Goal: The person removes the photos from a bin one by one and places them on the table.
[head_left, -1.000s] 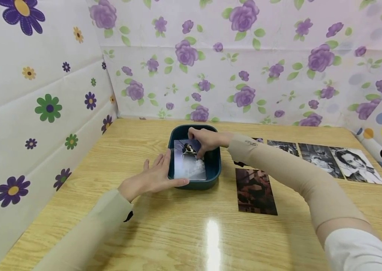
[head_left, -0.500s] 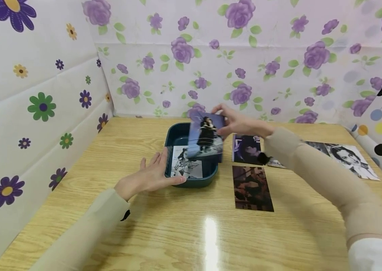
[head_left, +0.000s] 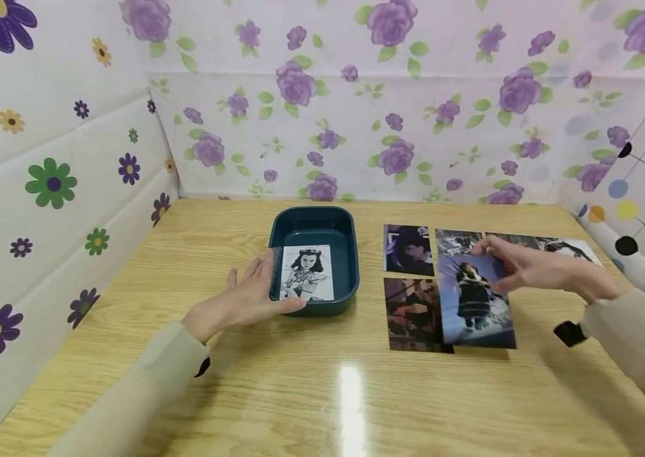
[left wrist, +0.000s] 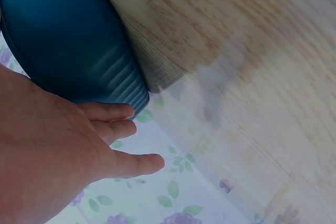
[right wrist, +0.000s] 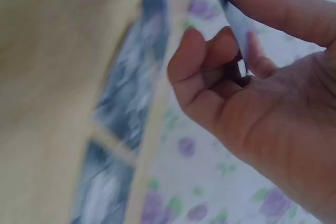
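Observation:
A dark teal plastic bin (head_left: 328,309) stands on the wooden table, with a black-and-white portrait photo (head_left: 306,274) lying inside. Against its left side rests my left hand (head_left: 237,304), fingers straight and thumb along the front rim; the left wrist view has that hand (left wrist: 58,150) beside the ribbed bin wall (left wrist: 68,35). My right hand (head_left: 539,266) pinches a bluish photo of an embracing couple (head_left: 475,308) by its upper right part, tilted above the table. In the right wrist view this photo (right wrist: 239,30) appears edge-on between thumb and fingers.
Under the held photo's left edge lies a dark reddish photo (head_left: 414,317), with a purple-toned photo (head_left: 408,251) behind it. A row of black-and-white photos (head_left: 452,241) runs to the right, partly covered by the right hand. Flowered sheets (head_left: 357,139) enclose the table's back and sides.
My right hand has lifted the couple photo out of the bin and carried it right, over the laid-out photos. The portrait beneath is uncovered. My left hand has stayed at the bin.

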### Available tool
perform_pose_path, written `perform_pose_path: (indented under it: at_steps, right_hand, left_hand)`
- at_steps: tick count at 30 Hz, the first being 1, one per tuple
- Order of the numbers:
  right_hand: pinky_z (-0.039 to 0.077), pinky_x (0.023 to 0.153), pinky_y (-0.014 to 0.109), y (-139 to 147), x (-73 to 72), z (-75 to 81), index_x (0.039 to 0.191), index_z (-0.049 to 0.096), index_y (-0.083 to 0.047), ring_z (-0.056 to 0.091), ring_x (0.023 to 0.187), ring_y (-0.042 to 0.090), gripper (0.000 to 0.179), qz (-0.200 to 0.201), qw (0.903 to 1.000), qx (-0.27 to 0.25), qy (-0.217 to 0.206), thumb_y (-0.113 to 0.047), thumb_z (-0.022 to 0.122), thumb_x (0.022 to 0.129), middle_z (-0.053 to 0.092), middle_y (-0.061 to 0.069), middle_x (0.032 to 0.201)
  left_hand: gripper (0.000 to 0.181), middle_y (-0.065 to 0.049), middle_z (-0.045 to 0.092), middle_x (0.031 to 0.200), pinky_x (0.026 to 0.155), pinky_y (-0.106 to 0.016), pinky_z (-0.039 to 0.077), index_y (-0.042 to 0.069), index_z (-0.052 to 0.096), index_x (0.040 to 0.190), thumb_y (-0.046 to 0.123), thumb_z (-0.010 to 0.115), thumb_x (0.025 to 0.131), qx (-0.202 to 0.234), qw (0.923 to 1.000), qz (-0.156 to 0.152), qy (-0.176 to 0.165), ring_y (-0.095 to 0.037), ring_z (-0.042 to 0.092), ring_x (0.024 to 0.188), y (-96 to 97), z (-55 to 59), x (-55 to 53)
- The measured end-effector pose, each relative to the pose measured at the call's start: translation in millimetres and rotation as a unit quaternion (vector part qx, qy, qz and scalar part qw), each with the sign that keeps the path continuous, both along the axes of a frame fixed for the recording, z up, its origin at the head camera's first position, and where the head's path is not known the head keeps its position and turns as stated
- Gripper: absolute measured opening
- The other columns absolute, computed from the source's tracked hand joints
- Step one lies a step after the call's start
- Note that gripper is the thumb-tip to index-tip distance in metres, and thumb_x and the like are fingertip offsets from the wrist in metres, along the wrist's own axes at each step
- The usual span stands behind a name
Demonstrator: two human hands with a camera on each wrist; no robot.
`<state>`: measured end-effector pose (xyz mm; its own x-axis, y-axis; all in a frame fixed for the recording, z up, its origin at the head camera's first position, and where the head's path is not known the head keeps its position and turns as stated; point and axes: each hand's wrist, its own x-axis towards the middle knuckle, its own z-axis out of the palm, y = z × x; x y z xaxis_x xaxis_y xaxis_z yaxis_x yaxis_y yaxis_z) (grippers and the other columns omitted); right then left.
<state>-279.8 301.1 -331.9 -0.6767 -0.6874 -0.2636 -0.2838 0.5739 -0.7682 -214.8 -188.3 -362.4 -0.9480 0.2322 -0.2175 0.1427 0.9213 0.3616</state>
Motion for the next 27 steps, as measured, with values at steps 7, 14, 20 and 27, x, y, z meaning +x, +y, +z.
perform_pose_path:
  at_steps: [7, 14, 20, 27]
  right_hand:
    - [0.046, 0.053, 0.028, 16.5, 15.3, -45.8, 0.122, 0.028, 0.002, 0.048, 0.064, 0.008, 0.058, -0.009, 0.9976, 0.019, 0.065, 0.004, 0.07, 0.081, 0.044, 0.02, 0.098]
    - [0.037, 0.069, 0.031, 9.9, 22.8, -58.5, 0.111, 0.046, -0.007, 0.042, 0.09, 0.025, 0.059, -0.074, 0.9508, 0.117, 0.277, -0.007, 0.086, 0.066, 0.043, 0.02, 0.104]
    - [0.038, 0.063, 0.026, -15.2, 10.2, -50.2, 0.115, 0.051, -0.003, 0.043, 0.079, 0.018, 0.047, -0.084, 0.9492, 0.019, 0.302, -0.006, 0.079, 0.077, 0.049, 0.016, 0.1]
    - [0.051, 0.069, 0.027, -97.5, -31.1, -20.1, 0.132, 0.048, -0.011, 0.057, 0.085, 0.016, 0.046, -0.106, 0.9735, -0.121, 0.162, -0.023, 0.067, 0.092, 0.056, 0.012, 0.104]
  left_hand:
    - [0.126, -0.013, -0.003, 0.164, 0.112, -0.069, -0.006, 0.007, -0.012, 0.154, 0.085, 0.048, 0.075, 0.003, 1.0, -0.002, 0.0, -0.033, 0.0, 0.152, -1.1, -0.3, 1.1]
    - [0.126, -0.013, -0.004, 0.163, 0.112, -0.069, -0.007, 0.007, -0.014, 0.154, 0.083, 0.048, 0.076, 0.008, 1.0, 0.0, -0.002, -0.033, -0.002, 0.152, 0.5, 0.6, 0.6]
    - [0.127, -0.012, -0.004, 0.163, 0.112, -0.069, -0.007, 0.008, -0.017, 0.153, 0.084, 0.048, 0.075, 0.006, 1.0, 0.004, -0.004, -0.032, -0.002, 0.152, -0.9, 2.2, 1.0]
    - [0.127, -0.012, -0.002, 0.164, 0.112, -0.069, -0.006, 0.01, -0.017, 0.154, 0.086, 0.047, 0.074, 0.005, 1.0, 0.002, -0.001, -0.032, -0.001, 0.152, -0.1, 0.1, 0.7]
